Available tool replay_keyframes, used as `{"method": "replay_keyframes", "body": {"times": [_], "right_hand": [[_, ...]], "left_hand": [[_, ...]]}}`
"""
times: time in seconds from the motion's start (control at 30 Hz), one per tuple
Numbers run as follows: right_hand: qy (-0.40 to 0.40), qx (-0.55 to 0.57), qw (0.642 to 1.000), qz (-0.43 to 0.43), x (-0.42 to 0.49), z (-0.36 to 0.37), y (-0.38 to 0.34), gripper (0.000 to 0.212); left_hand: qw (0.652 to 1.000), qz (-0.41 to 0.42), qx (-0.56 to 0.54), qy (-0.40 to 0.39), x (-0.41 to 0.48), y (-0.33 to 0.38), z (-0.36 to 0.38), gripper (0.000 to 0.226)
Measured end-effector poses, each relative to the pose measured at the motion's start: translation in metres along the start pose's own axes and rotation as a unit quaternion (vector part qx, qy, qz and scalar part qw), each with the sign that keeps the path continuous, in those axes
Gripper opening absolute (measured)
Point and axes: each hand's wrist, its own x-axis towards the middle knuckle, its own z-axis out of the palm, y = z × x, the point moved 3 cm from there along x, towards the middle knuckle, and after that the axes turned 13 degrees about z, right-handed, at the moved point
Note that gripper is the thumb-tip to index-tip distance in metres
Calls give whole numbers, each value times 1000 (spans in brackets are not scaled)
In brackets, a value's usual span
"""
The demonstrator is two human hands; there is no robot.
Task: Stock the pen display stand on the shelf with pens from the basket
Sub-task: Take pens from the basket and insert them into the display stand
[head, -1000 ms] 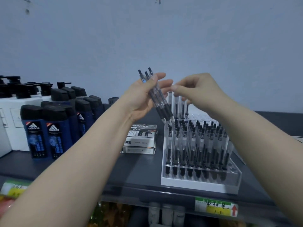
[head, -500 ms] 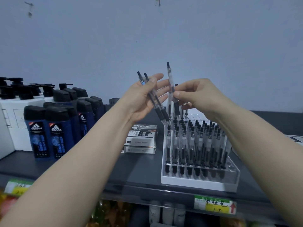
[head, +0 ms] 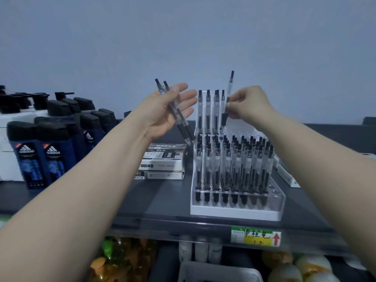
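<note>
Acrylic pen display stand (head: 236, 208), on shelf: lower tiers largely full, top row four pens. Right hand (head: 250, 104) pinches one gel pen (head: 228, 94) upright beside them. Left hand (head: 162, 110), fingers spread, thumb clamps two spare pens (head: 179, 117) to palm. Stocking judged nearly done.

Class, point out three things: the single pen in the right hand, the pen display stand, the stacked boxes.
single pen (head: 230, 88): head view, clear upper barrel.
pen display stand (head: 236, 215): head view, white front base.
stacked boxes (head: 162, 165): head view, front face.
</note>
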Motion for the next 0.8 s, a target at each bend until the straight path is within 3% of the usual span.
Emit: {"method": "replay_keyframes", "body": {"times": [0.2, 0.47, 0.73, 0.8], "right_hand": [[-51, -74, 994, 55, -1, 7, 10, 6], [-57, -144, 988, 28, -5, 5, 9, 6], [-83, -171, 981, 32, -4, 4, 12, 11], [-53, -189, 980, 19, -6, -6, 7, 20]], "left_hand": [[1000, -5, 5, -5, 2, 2, 2, 22], [1000, 4, -3, -25, 3, 2, 5, 22], [999, 10, 5, -33, 1, 5, 7, 23], [999, 12, 9, -34, -1, 8, 7, 23]]}}
